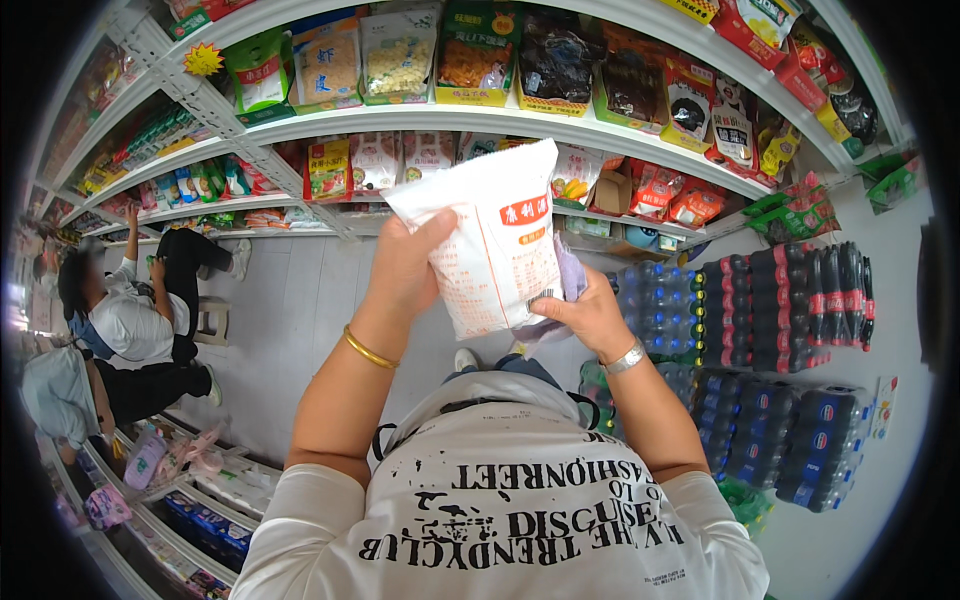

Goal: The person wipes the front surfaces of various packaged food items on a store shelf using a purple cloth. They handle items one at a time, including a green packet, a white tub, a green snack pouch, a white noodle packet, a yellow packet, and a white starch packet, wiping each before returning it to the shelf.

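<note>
A full white plastic bag with red and orange printing is held up in front of me, slightly tilted. My left hand grips its left edge, thumb on the printed front and fingers behind. At the lower right, my right hand pinches the bag with its thumb beside a barcode. A purple cloth is bunched between that hand and the bag, partly hidden behind it. Beyond the bag, a white shelf carries rows of packaged foods, including a yellow packet.
Shrink-wrapped packs of dark soda bottles and clear bottles are stacked at my right. Two people are at the left, one person seated by the shelves near a small stool. Lower left, another shelf holds packaged goods.
</note>
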`<state>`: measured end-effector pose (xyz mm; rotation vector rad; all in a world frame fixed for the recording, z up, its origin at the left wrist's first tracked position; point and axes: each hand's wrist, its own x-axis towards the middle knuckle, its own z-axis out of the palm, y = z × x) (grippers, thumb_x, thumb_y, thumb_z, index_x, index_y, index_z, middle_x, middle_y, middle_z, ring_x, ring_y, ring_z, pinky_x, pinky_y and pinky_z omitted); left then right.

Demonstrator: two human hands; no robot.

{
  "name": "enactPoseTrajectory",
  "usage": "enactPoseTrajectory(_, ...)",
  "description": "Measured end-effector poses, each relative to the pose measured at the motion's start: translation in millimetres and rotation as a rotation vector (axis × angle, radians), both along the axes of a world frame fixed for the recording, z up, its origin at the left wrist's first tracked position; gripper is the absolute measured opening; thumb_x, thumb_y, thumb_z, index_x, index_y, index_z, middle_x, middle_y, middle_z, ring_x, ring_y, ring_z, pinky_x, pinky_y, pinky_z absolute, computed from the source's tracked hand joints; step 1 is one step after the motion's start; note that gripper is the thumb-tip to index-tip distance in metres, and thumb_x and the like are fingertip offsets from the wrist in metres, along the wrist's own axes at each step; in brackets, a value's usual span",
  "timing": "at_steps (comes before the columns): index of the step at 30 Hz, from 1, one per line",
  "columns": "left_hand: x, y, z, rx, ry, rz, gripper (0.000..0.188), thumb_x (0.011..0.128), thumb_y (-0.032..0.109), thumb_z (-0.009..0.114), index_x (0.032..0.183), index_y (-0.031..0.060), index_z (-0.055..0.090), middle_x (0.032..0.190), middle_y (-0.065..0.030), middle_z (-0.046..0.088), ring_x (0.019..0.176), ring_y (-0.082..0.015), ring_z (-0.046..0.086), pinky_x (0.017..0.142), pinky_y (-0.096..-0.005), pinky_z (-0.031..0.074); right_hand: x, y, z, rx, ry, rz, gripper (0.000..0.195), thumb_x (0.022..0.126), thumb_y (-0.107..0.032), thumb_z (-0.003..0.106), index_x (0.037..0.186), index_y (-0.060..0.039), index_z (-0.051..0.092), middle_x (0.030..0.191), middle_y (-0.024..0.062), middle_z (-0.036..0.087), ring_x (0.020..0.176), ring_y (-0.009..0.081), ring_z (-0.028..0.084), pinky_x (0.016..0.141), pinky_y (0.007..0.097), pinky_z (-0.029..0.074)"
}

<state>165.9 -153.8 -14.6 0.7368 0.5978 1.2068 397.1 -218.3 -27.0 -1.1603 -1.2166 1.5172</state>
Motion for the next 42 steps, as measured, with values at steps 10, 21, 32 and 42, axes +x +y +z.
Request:
enactPoseTrajectory(10, 1.8, 24.2, 29.5, -0.023, -0.094, 0.232, 0.039, 0.102, 0.019, 0.046, 0.131, -0.0071, 0.044, 0.127, -0.0188, 0.058, 0.114, -0.0290, 0.061, 0.097, -0.0418, 0.051, 1.3, 16.8, -8.1, -0.024, -0.027, -0.349, 0.038, 0.084, -0.026, 0.075, 0.110, -0.0012, 0.061, 0.081, -0.0009, 0.058, 0.062, 0.0063, 0.048, 0.055, 0.0206, 0.041)
enactPoseTrajectory(21, 49.6, 16.0, 31.1, 0.198, 0.241, 0.397, 0.036, 0.101, 0.018, 0.047, 0.129, -0.0039, 0.051, 0.136, -0.0183, 0.051, 0.126, -0.0287, 0.050, 0.105, -0.0398, 0.041, -46.0, 19.2, 3.8, 0.336, -0.576, -0.213, 0.096, 0.069, -0.016, 0.084, 0.146, 0.0005, 0.029, 0.133, 0.0207, 0.052, 0.119, 0.0275, 0.055, 0.097, 0.0375, 0.046)
enactPoseTrajectory(32, 98.0, -12.8, 43.1, 1.206, 1.325, 0.451, 0.050, 0.071, 0.016, 0.071, 0.118, 0.0042, 0.065, 0.135, -0.0139, 0.055, 0.126, -0.0362, 0.048, 0.102, -0.0622, 0.027, -63.6, 45.2, -20.4, 0.245, -0.168, -0.213, 0.078, 0.077, -0.019, 0.075, 0.137, 0.0026, 0.031, 0.121, 0.0207, 0.057, 0.104, 0.0314, 0.057, 0.082, 0.0371, 0.048)
enactPoseTrajectory(42, 63.0, 0.0, 106.4, 1.170, 0.922, 0.155, 0.064, 0.075, 0.036, 0.075, 0.123, -0.0023, 0.058, 0.129, -0.0219, 0.056, 0.118, -0.0365, 0.054, 0.104, -0.0481, 0.037, -12.1, 33.7, -25.6, -0.085, 0.878, 0.124, 0.056, 0.075, -0.016, 0.072, 0.124, 0.0018, 0.050, 0.099, 0.0114, 0.065, 0.070, 0.0193, 0.061, 0.057, 0.0287, 0.048)
